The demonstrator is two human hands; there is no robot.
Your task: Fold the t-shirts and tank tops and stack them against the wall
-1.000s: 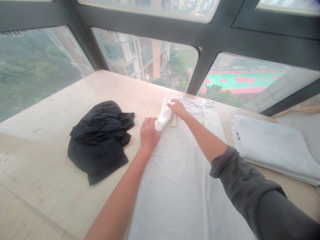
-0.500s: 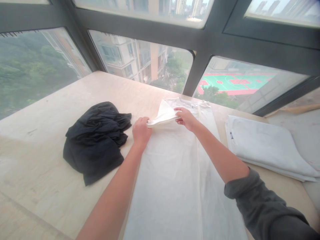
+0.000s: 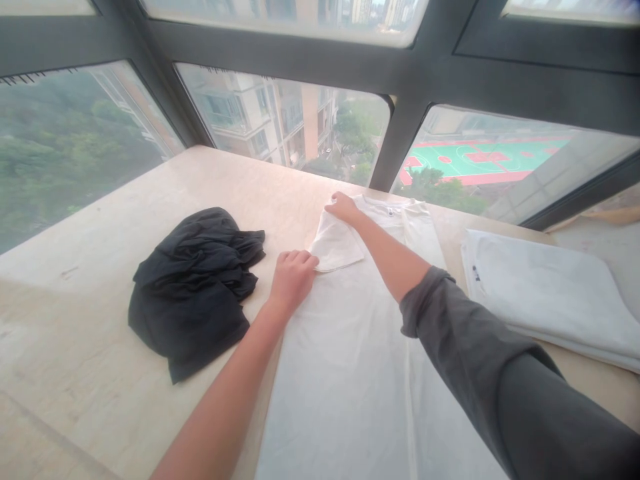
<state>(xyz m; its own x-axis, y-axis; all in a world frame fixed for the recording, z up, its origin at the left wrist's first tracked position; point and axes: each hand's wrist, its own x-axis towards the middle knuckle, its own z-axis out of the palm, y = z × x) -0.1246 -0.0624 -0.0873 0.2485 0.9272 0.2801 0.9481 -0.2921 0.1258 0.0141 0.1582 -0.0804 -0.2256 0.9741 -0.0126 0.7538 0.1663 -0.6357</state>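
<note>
A white T-shirt [image 3: 350, 347] lies lengthwise in front of me, its neckline at the far end by the window. One sleeve [image 3: 338, 247] is folded inward over the body of the shirt. My left hand [image 3: 294, 279] is closed on the lower corner of that sleeve, at the shirt's left edge. Farther off, my right hand [image 3: 343, 206] pinches the shirt near the shoulder, at the top of the folded sleeve. The fingertips of both hands are partly hidden.
A crumpled black garment [image 3: 195, 293] lies left of the shirt on the beige stone ledge [image 3: 65, 320]. On the right rests a folded white garment [image 3: 545, 287]. Dark window frames [image 3: 290, 53] border the far side of the ledge.
My right hand has gone from the sleeve's hem to the shoulder, farther away and left. The sleeve, raised before, now lies flatter. My left hand has shifted slightly nearer, still gripping the edge.
</note>
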